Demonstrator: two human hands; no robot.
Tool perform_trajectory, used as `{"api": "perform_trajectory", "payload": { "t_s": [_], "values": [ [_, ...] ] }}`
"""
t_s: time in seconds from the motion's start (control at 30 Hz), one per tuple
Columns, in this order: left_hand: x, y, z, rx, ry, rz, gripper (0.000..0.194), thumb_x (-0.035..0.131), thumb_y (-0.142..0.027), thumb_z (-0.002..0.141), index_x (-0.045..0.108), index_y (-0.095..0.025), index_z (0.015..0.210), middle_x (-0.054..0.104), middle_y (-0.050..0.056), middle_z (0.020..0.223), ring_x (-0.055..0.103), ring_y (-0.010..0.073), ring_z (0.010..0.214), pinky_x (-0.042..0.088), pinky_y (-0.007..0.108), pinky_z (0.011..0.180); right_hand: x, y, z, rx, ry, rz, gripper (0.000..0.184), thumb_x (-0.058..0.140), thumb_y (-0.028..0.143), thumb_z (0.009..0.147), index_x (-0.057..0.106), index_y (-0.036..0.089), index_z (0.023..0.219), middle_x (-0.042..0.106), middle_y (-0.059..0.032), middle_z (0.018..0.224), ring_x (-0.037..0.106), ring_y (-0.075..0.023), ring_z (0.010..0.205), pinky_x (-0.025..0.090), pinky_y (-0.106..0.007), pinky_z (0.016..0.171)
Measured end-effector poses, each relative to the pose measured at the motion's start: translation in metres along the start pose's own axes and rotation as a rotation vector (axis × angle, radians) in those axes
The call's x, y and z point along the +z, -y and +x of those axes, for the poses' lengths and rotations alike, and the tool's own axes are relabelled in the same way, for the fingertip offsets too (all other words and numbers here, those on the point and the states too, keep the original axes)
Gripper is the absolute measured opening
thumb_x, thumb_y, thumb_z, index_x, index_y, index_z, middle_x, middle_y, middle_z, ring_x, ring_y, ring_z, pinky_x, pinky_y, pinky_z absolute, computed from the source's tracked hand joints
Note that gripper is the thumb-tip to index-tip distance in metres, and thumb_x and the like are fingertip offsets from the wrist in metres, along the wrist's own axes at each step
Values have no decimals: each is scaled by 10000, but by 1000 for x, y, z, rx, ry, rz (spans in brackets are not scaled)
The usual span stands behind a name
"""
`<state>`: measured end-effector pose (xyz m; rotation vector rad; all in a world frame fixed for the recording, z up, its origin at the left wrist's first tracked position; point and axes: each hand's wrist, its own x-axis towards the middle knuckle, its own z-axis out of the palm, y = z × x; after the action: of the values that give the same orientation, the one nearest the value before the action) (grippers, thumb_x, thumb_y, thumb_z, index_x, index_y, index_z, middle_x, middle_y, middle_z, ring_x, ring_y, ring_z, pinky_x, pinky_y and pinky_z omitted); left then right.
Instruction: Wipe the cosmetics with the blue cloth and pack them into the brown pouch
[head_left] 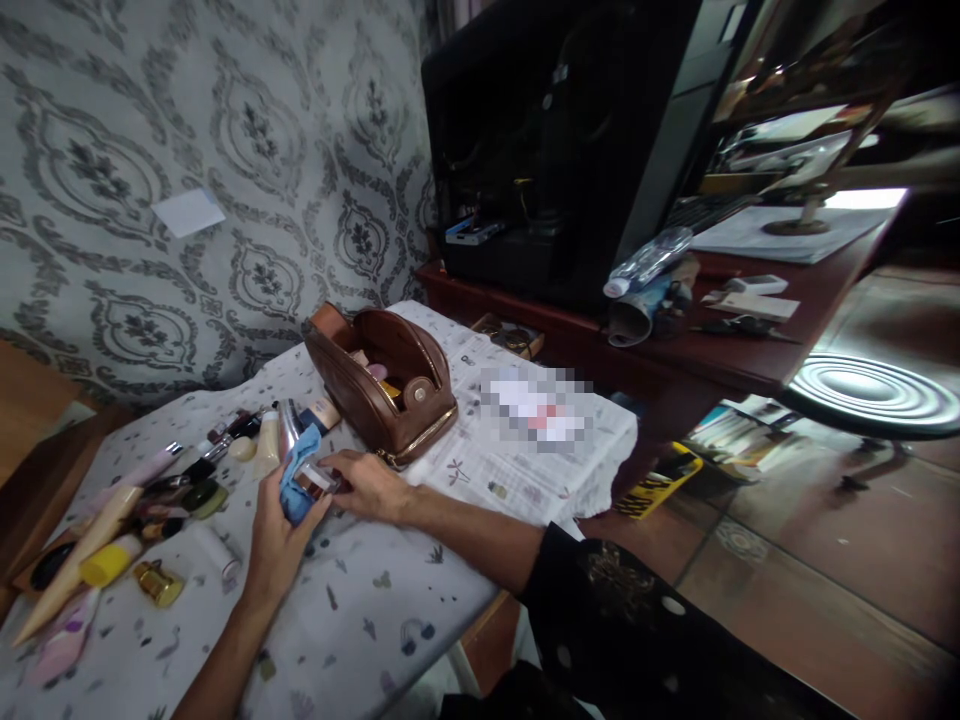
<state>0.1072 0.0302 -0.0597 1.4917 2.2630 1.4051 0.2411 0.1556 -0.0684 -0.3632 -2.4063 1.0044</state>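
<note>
My left hand [281,535] is closed around a crumpled blue cloth [301,465]. Against the cloth lies a small cosmetic bottle [313,482] with a brownish body and a clear end. The fingers of my right hand [371,484] pinch that clear end from the right. Just beyond both hands, a brown leather cosmetic bag [382,385] stands unzipped with several items inside. A cream-coloured tube [268,443] and a silver tube [289,425] lie right behind my left hand.
Several cosmetics, among them a yellow-capped tube [110,562], a gold-capped bottle [157,582] and a white tube [216,552], are spread at left on the patterned tablecloth [390,590]. A dark wooden desk [757,350] holds a large black screen [547,150] and a plastic bottle [649,260].
</note>
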Motion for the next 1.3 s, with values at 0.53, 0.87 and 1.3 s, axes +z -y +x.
{"api": "perform_trajectory", "payload": {
  "t_s": [0.53, 0.87, 1.3],
  "values": [
    [-5, -12, -1, -90, 45, -145, 613, 753, -491, 703, 600, -216, 1229, 672, 66, 1194, 620, 252, 1112, 489, 323, 974, -13, 10, -3, 61, 42, 103, 585, 794, 297, 738, 527, 192, 1249, 596, -9, 930, 606, -175, 787, 492, -282, 719],
    [-7, -7, -2, -25, -28, 43, 397, 667, -546, 745, 653, -182, 903, 662, -7, 798, 607, 168, 760, 510, 250, 744, -6, 1, 0, 125, -9, 163, 958, 851, 383, 662, 370, 195, 1469, 628, -104, 1193, 655, -270, 1048, 512, -393, 921],
    [-10, -16, -7, -22, 137, 35, 394, 565, -541, 849, 589, -185, 681, 431, -65, 481, 394, 98, 438, 351, 193, 433, -5, 3, -1, 65, -86, 173, 845, 823, 340, 696, 414, 167, 1414, 597, -129, 1272, 632, -253, 1092, 508, -373, 946]
  ]
}}
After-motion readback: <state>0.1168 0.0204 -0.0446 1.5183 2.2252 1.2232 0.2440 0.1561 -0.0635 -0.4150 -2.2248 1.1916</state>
